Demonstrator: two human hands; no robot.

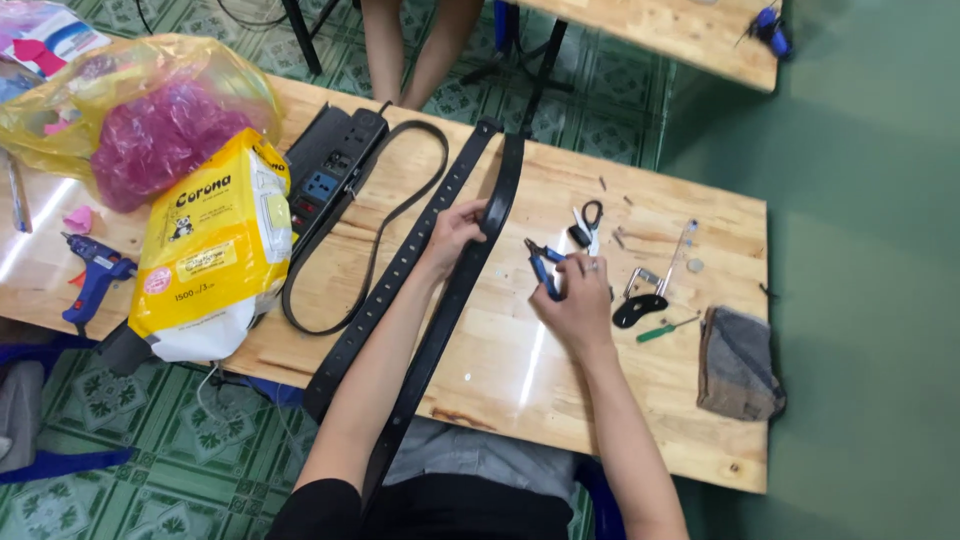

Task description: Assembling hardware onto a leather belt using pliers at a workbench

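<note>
My left hand (455, 230) grips a long black belt (440, 320) that runs from the table's far edge down over the near edge to my lap. A second black belt with a row of holes (392, 275) lies just left of it. My right hand (578, 300) holds blue-handled pliers (543, 266), jaws pointing toward the belt. Small black scissors (586, 224) lie just beyond my right hand.
On the wooden table (520, 370): a black power strip (330, 165), a yellow-and-white packet (210, 250), a yellow bag holding pink material (140, 110), a blue glue gun (92, 275), a green screwdriver (665, 329), a grey pouch (738, 362). Another person's legs (410, 45) stand beyond.
</note>
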